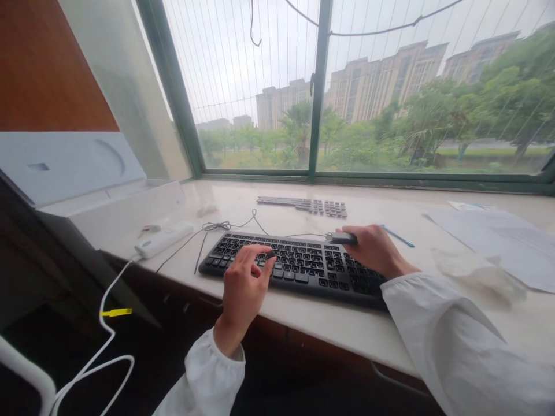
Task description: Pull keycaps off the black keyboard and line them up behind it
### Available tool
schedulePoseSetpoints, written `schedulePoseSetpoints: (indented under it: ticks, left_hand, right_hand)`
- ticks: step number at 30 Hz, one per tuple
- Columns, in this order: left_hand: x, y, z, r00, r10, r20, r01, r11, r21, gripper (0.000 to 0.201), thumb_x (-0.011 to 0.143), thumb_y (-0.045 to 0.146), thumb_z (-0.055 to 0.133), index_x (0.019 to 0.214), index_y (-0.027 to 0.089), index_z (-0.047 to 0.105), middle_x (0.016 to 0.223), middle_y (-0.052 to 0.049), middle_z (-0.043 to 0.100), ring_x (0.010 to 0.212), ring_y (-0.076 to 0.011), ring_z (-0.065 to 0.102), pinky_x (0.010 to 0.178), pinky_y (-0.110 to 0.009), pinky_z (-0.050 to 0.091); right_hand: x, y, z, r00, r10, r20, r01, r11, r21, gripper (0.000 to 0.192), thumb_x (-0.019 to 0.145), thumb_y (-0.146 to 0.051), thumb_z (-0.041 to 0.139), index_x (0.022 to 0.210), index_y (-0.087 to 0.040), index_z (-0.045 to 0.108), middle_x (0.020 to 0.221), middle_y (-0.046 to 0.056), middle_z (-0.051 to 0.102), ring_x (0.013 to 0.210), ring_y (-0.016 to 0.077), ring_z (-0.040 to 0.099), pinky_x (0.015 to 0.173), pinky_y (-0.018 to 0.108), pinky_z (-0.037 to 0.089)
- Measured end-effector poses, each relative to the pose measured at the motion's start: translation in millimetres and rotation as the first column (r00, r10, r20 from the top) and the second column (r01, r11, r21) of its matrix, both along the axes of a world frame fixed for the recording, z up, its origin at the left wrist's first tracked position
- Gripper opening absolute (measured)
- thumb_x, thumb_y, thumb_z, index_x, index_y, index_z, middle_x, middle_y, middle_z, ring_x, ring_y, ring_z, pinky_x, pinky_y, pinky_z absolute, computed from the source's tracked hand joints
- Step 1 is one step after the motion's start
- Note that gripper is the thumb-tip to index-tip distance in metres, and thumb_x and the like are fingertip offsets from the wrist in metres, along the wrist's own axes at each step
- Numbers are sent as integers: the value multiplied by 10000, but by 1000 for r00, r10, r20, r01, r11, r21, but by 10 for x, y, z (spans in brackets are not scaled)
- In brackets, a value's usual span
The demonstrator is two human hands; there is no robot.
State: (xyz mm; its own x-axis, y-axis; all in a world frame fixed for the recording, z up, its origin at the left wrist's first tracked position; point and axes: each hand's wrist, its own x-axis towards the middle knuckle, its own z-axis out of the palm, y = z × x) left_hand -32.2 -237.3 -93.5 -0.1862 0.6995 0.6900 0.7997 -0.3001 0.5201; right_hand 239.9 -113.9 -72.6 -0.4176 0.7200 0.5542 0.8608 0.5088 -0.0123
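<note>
White-sleeved left hand [245, 276] pinches a key off the black keyboard [299, 266].

keyboard [299, 267]: black, white legends | power strip [163, 238]: white | sleeves [468, 341]: white | pen [398, 236]: blue

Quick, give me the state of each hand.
Left hand: pinching a small dark keycap over the black keyboard.
Right hand: closed on a small dark tool at the keyboard's far edge.
</note>
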Motion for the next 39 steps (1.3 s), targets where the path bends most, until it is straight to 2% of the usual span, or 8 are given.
schedulePoseSetpoints:
  ticks: [3,7,10,13,17,21,28,39]
  left_hand:
    - [-21,-24,84,999,-39,-11,39,999,13,169,872,390,610,957,250,651,1016,0,675,503,-71,521,566,-237,490]
    - [-61,252,408,987,-43,-154,45,999,14,164,860,380,632,959,254,668,998,1,693,582,-104,581,647,-266,511]
    - [-66,852,691,955,-84,-285,72,996,-51,146,847,284,654,980,233,683,1008,-17,704,883,-177,650,817,-305,507]
    - [-52,1622,810,941,-130,-312,45,963,-266,144,811,252,681,948,224,714,961,-21,728,898,-194,656,843,-313,504]
    - [-26,2411,728,922,-273,-273,90,839,-536,177,786,260,685,949,207,729,986,-22,731,629,-119,648,704,-254,529]
    - [19,2797,602,903,-286,-320,49,810,-584,193,766,257,693,948,205,732,945,-21,737,537,-81,618,673,-219,524]
    - [82,3102,473,843,-312,-437,2,815,-579,154,753,250,697,897,252,751,951,-18,738,664,-124,657,759,-241,509]
    - [76,3208,362,843,-325,-428,25,820,-572,169,720,250,716,886,247,751,932,-8,741,745,-147,654,759,-238,490]
  right_hand:
    - [24,-2,5,999,-7,-43,7,1000,3,314,871,-357,435,688,-212,645,622,61,671,566,187,591,578,278,310]
    - [61,8,-7,995,-17,-94,17,1000,6,280,859,-324,454,693,-211,650,656,56,693,586,183,607,588,271,325]
    - [66,5,-16,993,-26,-111,25,1000,-9,270,853,-311,466,674,-208,641,652,56,694,593,182,610,592,267,332]
    - [60,-7,-16,991,-35,-128,31,999,-33,275,854,-314,466,662,-208,633,626,53,683,591,183,610,587,266,335]
    - [71,-6,-19,990,-37,-134,33,999,-31,297,870,-310,446,666,-213,639,637,46,688,578,179,606,584,269,336]
    - [116,26,-49,993,-42,-112,39,999,-28,286,866,-306,457,666,-218,642,634,42,688,570,180,604,587,271,337]
    - [150,57,-79,992,-62,-110,56,997,-53,296,873,-321,460,640,-222,612,586,32,653,553,177,589,576,266,318]
    - [119,53,-70,991,-35,-125,29,998,-53,334,886,-331,432,609,-218,580,555,33,624,521,166,554,565,266,305]
